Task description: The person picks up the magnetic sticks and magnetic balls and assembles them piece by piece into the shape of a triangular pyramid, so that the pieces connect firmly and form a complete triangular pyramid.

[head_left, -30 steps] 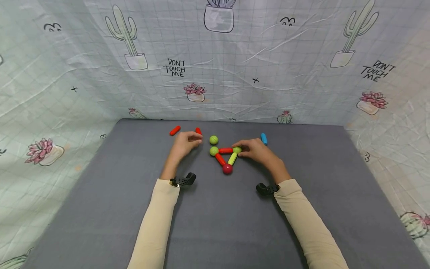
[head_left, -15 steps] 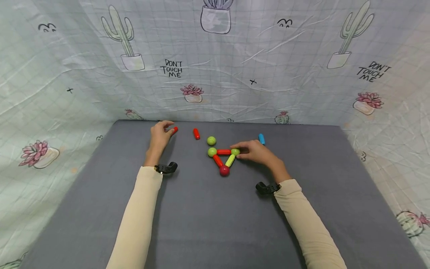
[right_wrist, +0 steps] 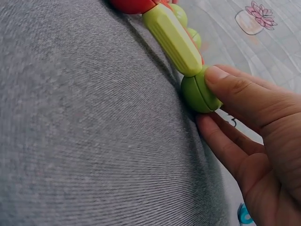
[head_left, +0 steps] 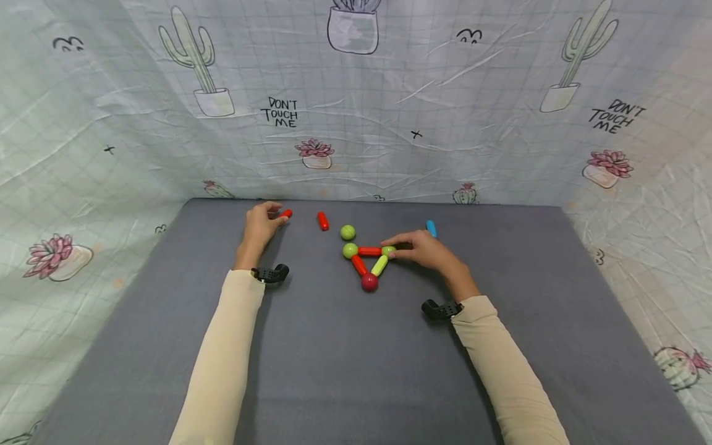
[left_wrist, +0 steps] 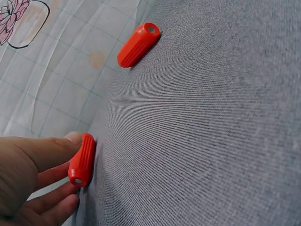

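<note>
At the far left of the table my left hand [head_left: 259, 229] has its thumb and fingers about a red ribbed magnetic rod [left_wrist: 83, 161], pinching it by its sides. The rod lies at or just above the cloth. My right hand [head_left: 425, 250] holds a green ball [right_wrist: 198, 94] between thumb and fingers. That ball is a corner of a flat triangle made of two red rods, a yellow-green rod [head_left: 379, 266], another green ball [head_left: 350, 250] and a red ball [head_left: 369, 282]. Parts of the held ball are hidden by the fingers.
A second red rod [head_left: 322, 221] lies loose between my left hand and the triangle. Behind the triangle sits a loose green ball [head_left: 348, 232]. A blue rod [head_left: 431, 228] lies beyond my right hand. A patterned cloth [head_left: 356, 111] hangs along the table's back edge.
My left hand has moved left, from beside the nearer red rod to the far-left red rod, and has taken hold of it. My right hand has stayed at the triangle's corner ball.
</note>
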The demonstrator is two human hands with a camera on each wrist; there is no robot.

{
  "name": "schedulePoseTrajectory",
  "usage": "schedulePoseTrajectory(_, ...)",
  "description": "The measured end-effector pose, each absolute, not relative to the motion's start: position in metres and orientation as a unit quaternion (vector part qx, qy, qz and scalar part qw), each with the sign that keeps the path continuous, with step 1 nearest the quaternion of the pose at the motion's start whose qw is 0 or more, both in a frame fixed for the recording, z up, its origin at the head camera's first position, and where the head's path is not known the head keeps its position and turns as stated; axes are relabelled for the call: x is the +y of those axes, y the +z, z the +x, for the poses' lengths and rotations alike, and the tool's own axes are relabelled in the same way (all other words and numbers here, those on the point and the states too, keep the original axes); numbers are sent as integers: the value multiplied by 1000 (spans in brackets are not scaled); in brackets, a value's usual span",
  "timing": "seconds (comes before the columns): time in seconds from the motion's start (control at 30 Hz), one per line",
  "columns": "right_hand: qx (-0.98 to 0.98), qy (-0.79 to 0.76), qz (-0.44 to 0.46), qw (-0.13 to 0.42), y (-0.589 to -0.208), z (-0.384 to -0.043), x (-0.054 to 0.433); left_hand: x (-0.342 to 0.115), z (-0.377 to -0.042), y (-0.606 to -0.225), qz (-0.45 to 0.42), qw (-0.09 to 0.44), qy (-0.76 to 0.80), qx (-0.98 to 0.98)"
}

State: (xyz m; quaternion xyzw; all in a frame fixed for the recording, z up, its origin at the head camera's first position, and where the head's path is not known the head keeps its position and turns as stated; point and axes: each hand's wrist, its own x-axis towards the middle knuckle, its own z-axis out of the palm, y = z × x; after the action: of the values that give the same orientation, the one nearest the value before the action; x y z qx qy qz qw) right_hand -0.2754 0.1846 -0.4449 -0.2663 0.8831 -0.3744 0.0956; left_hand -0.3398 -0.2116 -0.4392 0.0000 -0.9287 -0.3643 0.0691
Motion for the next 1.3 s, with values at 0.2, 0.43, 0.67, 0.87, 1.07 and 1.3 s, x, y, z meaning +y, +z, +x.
schedulePoseTrajectory(0.2, 883, -379, -262, 92, -447, -277, 183, -211, -344, -440, -2, 68, -350, -934)
schedulePoseTrajectory(0.43, 881, -384, -259, 98, -445, -275, 183, -210, -347, -441, 0, 74, -334, -940)
schedulePoseTrajectory(0.67, 882, -379, -264, 93, -443, -276, 184, -211, -350, -441, 24, 69, -304, -950)
schedulePoseTrajectory(0.87, 882, -379, -266, 92, -442, -278, 185, -211, -352, -442, 43, 73, -298, -951)
schedulePoseTrajectory(1.07, 882, -381, -263, 91, -440, -278, 186, -212, -353, -441, 55, 73, -315, -945)
schedulePoseTrajectory(1.3, 881, -380, -263, 97, -445, -278, 186, -208, -345, -439, 33, 99, -353, -930)
